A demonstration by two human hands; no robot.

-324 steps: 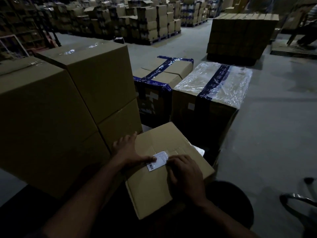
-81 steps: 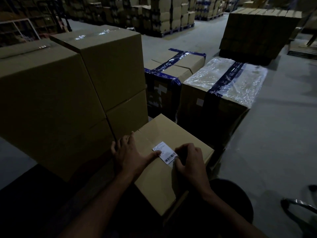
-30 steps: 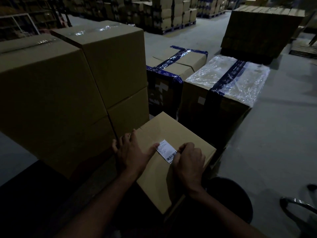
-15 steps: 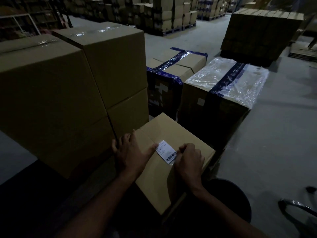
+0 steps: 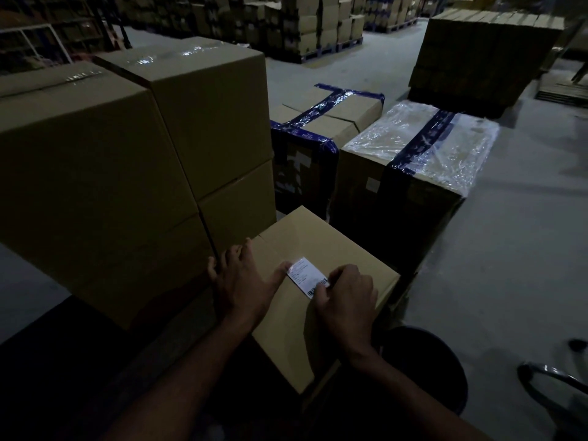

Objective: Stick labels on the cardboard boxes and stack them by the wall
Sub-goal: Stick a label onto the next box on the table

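- the right hand curls its fingers onto the near end of the white label, pressing it down.
- the left hand lies flat, fingers spread, thumb touching the label's far end.
- the label sits on top of the small cardboard box.
- tall stacked boxes stand just left.

A dim warehouse with a grey concrete floor stretches back to rows of stacked cartons on pallets. A white metal rack stands far left. Light falls weakly from above, leaving the near foreground almost black.
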